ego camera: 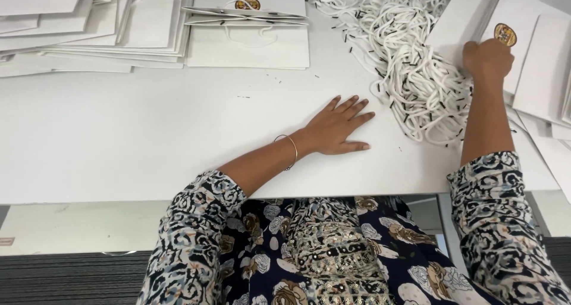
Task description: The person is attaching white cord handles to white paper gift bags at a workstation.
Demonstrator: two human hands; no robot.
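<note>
My left hand [337, 126] lies flat and empty on the white table [148, 132], fingers spread, a thin bangle on its wrist. My right hand [488, 59] reaches to the far right and grips the edge of a flat white paper bag [476, 16] with a round gold-and-dark emblem. Between the two hands lies a heap of white cords with black tips [410, 61]; the right hand touches its right edge.
Stacks of flat white paper bags [89, 25] cover the far left. Two finished bags with cord handles [247, 25] lie at the far middle. More flat bags [544, 85] overlap along the right edge. The table's front edge runs just before my lap.
</note>
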